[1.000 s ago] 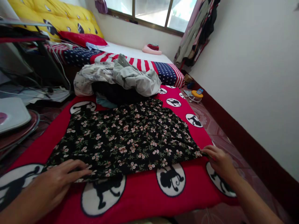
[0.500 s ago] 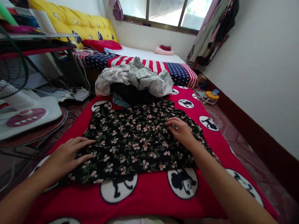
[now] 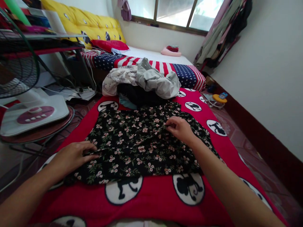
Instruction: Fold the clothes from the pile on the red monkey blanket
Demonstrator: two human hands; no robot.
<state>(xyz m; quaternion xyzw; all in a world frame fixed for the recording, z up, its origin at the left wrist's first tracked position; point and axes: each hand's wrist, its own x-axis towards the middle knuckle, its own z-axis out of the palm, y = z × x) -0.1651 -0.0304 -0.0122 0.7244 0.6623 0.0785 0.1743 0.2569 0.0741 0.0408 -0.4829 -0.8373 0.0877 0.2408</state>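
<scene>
A black floral garment [image 3: 132, 142] lies spread on a red blanket [image 3: 161, 195] with white monkey circles. At the garment's left side, my left hand [image 3: 73, 157] pinches a bit of the cloth between thumb and fingers. My right hand [image 3: 181, 130] grips the cloth right of the middle, its fingertips closed on a small raised fold. A shallow crease runs across the fabric between the two hands. Beyond the garment's far edge sits a heap of crumpled clothes, with a grey-green piece [image 3: 156, 80], a pale patterned piece [image 3: 118, 78] and a black piece [image 3: 139, 94].
To the left, a fan [image 3: 47, 110] stands on a round stool [image 3: 63, 126] beside a cluttered desk [image 3: 56, 36]. A bed [image 3: 184, 72] with a stars-and-stripes cover lies at the back. Along the right wall are hanging clothes [image 3: 215, 41] and a small yellow stool [image 3: 219, 99].
Both hands have closed from loosely resting fingers into pinches on the garment. The cloth is now raised and creased between them. The view has shifted slightly left.
</scene>
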